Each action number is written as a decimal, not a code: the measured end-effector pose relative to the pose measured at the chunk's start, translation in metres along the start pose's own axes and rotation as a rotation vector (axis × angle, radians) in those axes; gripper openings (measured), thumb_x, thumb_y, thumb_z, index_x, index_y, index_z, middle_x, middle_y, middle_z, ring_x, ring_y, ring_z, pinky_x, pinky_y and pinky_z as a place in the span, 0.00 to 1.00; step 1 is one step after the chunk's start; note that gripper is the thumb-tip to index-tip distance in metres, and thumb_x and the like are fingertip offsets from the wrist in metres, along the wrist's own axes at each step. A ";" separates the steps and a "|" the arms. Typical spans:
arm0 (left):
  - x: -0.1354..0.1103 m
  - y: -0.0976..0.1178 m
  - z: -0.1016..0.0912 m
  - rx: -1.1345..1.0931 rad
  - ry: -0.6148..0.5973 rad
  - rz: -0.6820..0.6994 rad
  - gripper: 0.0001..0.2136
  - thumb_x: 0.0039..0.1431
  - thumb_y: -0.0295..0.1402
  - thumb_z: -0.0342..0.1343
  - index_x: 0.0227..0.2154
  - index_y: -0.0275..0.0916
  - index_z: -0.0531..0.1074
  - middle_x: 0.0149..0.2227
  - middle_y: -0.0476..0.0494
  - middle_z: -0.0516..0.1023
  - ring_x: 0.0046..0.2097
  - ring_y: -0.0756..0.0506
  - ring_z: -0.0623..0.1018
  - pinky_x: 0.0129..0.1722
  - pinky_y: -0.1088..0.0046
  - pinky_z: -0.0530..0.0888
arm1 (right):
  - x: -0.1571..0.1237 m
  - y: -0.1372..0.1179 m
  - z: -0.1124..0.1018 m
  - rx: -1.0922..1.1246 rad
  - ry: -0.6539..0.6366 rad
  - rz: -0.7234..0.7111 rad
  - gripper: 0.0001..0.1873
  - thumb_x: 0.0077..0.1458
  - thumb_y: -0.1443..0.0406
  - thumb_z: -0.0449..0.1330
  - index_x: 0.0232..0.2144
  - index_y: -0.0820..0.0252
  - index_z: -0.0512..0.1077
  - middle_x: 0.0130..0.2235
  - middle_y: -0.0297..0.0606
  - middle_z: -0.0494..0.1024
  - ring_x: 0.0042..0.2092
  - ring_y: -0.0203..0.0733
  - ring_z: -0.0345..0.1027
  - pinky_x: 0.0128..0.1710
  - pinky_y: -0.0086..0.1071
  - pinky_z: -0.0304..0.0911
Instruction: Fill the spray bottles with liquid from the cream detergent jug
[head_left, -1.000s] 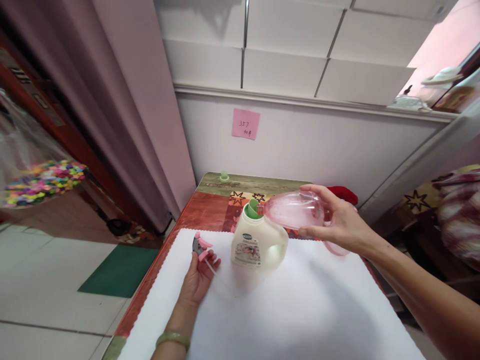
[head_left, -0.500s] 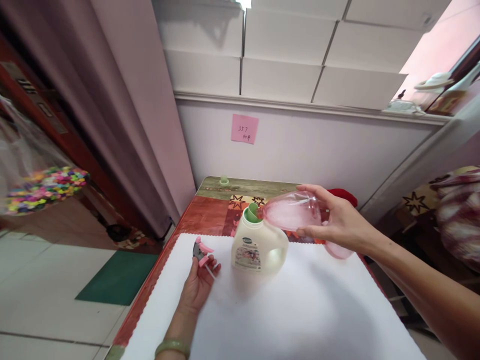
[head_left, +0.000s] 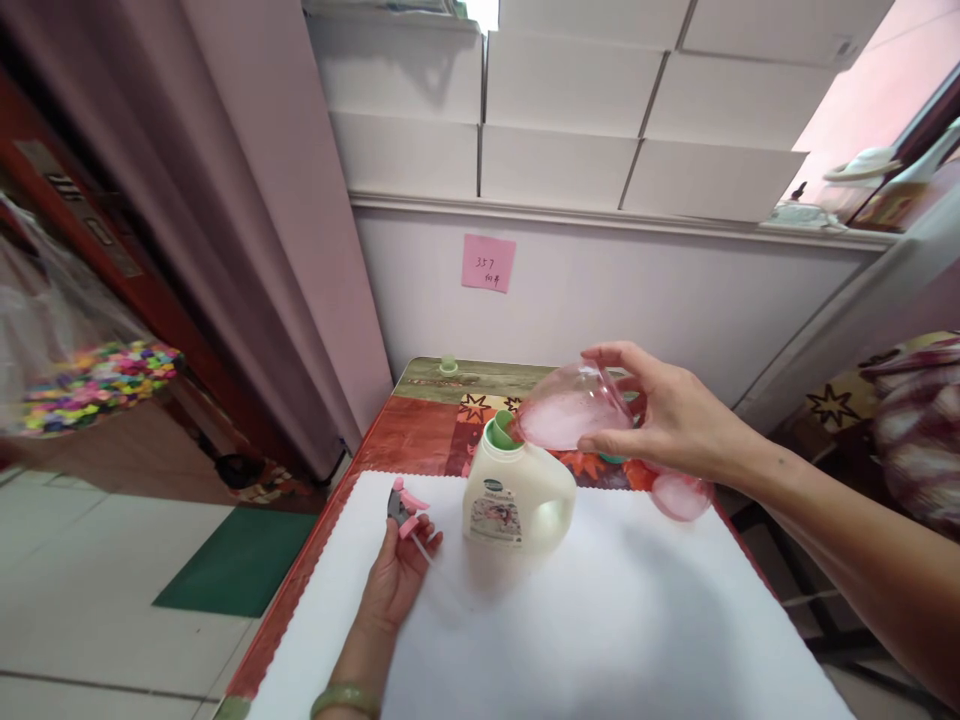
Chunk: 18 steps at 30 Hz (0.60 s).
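Tipped steeper than half a second ago, the pink bottle (head_left: 566,405) has its base higher. I have the right hand (head_left: 671,405) gripping it near that base, neck at the jug's (head_left: 525,490) green spout (head_left: 502,430); contact I can't confirm. My left hand (head_left: 401,575) holds the spray head (head_left: 403,508) beside the jug, which stands on the tabletop's (head_left: 409,425) white mat (head_left: 585,620).

A: Jug (head_left: 517,495): cream, green at the spout (head_left: 504,428). Its neighbours?
B: Bottle (head_left: 566,420), right of the jug: translucent pink. Sprayer (head_left: 396,506), left of the jug: pink and grey.
A: Mat (head_left: 570,640), under the jug?
B: White. Table (head_left: 409,425), behind the jug: red and green, dark starbursts (head_left: 475,407) on yellow.
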<state>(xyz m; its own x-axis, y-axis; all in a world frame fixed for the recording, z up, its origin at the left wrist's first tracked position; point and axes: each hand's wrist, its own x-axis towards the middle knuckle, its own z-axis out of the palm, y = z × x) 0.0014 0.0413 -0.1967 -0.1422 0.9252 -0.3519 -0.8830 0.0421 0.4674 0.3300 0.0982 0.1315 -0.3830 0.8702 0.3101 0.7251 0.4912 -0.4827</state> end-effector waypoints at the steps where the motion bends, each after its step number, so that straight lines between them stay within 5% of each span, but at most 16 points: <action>1: 0.000 0.000 0.000 0.003 -0.001 0.001 0.12 0.65 0.40 0.56 0.39 0.35 0.77 0.36 0.39 0.82 0.37 0.44 0.82 0.43 0.59 0.81 | 0.002 -0.002 -0.001 -0.003 0.007 -0.020 0.39 0.44 0.53 0.70 0.57 0.51 0.65 0.54 0.44 0.77 0.46 0.54 0.77 0.42 0.46 0.75; 18: 0.000 -0.001 0.001 0.016 -0.005 0.003 0.12 0.63 0.41 0.59 0.40 0.36 0.77 0.35 0.41 0.82 0.36 0.45 0.82 0.43 0.60 0.81 | 0.034 -0.037 -0.010 -0.297 -0.024 -0.246 0.44 0.49 0.49 0.68 0.65 0.51 0.63 0.55 0.43 0.76 0.50 0.56 0.74 0.48 0.46 0.70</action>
<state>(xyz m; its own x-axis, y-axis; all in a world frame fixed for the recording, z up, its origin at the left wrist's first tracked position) 0.0028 0.0421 -0.1962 -0.1426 0.9273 -0.3461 -0.8755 0.0450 0.4811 0.2960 0.1095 0.1683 -0.5772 0.7298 0.3662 0.7424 0.6558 -0.1367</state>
